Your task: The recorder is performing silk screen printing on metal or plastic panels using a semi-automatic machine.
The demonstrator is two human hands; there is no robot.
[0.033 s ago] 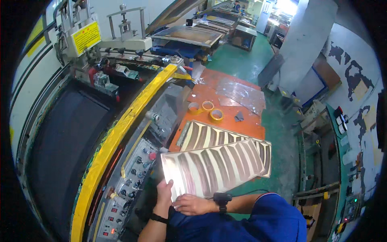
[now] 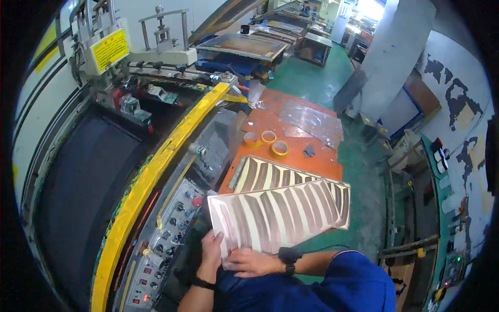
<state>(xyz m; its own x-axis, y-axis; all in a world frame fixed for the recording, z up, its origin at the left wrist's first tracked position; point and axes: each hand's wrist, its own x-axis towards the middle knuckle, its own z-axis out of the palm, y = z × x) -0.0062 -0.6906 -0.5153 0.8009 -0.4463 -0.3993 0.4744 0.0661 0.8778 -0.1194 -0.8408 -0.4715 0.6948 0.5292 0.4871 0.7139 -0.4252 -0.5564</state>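
A thin sheet [image 2: 275, 218] printed with brown and cream curved bands is tilted up in front of me. My left hand [image 2: 211, 250] grips its near left edge, thumb on the printed face. At the near edge, close to that corner, my right hand [image 2: 251, 262] has its fingers curled against the sheet; the fingertips are partly hidden. The sheet's far right part overlaps a stack of similar printed sheets [image 2: 254, 174], which lies on an orange board [image 2: 327, 169].
Rolls of yellow tape [image 2: 280, 148], a grey rag [image 2: 309, 151] and a clear sheet [image 2: 312, 120] lie on the board. To my left stands a printing machine with a yellow-taped bar [image 2: 140, 192] and a control panel [image 2: 166, 234]. A rack [image 2: 416, 208] stands at the right.
The bright glare on the left part of the held sheet has faded as its tilt shifted slightly. My right hand has moved a little along the near edge.
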